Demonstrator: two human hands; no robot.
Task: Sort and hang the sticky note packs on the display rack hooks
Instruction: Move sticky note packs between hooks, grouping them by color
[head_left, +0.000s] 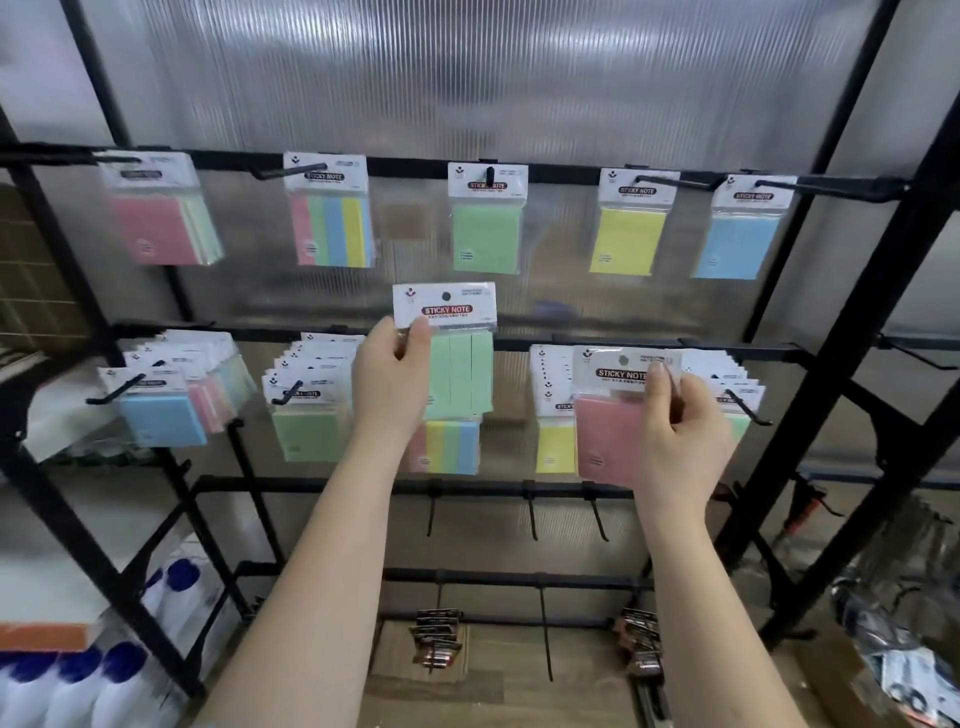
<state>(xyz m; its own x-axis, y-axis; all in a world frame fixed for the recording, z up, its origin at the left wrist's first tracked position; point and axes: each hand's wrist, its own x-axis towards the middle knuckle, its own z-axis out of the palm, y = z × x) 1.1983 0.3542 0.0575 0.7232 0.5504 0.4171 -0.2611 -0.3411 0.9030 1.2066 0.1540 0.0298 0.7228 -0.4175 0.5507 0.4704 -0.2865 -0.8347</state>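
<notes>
A person's left hand (392, 376) pinches a green pack (449, 353) labelled "STICKY NOTE" before the rack (519, 169), while the right hand (680, 431) grips a pink pack (613, 415), same label, near the middle row's hooks.

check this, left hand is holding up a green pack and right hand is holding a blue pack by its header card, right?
Not quite. The head view shows the right hand pinching a pink pack by its header card, not a blue one. The left hand does hold up a green pack.
</notes>
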